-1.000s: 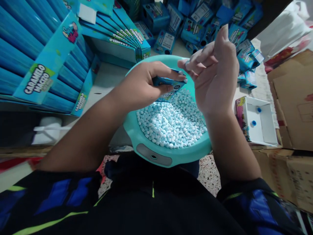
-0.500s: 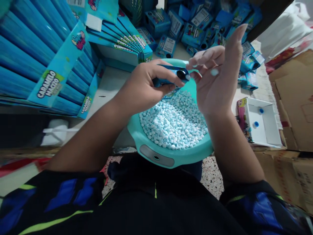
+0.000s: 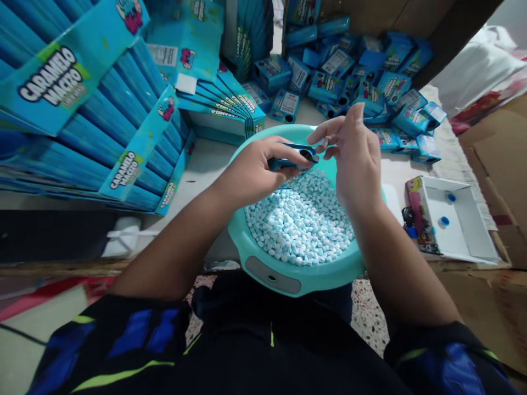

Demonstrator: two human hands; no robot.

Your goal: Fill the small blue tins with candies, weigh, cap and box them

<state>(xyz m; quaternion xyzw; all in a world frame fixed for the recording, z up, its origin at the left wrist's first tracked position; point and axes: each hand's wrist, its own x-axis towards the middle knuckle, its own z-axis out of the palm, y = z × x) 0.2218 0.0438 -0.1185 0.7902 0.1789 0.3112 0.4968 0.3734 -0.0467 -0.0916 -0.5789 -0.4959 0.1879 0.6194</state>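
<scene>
My left hand (image 3: 257, 167) grips a small blue carton box (image 3: 305, 155) that has a round dark hole in its end facing right. Close by that end is my right hand (image 3: 359, 164), its fingers curled inward and the thumb raised. A small pale candy (image 3: 326, 144) shows between those fingers; how many they hold is hidden. Both hands are above a turquoise plastic basin (image 3: 325, 281). Inside it lies a heap of pale blue and white candies (image 3: 300, 230).
Blue display boxes (image 3: 127, 170) marked "Caramelo Macizo" stand at left. Folded blue cartons (image 3: 230, 104) lie behind the basin. Many small blue boxes (image 3: 325, 85) are piled at the back right. A white open box (image 3: 465, 230) with blue caps sits at right.
My right hand has turned and curled its fingers toward the box hole; the candy on its palm no longer shows. My left hand keeps hold of the box. The camera view has shifted.
</scene>
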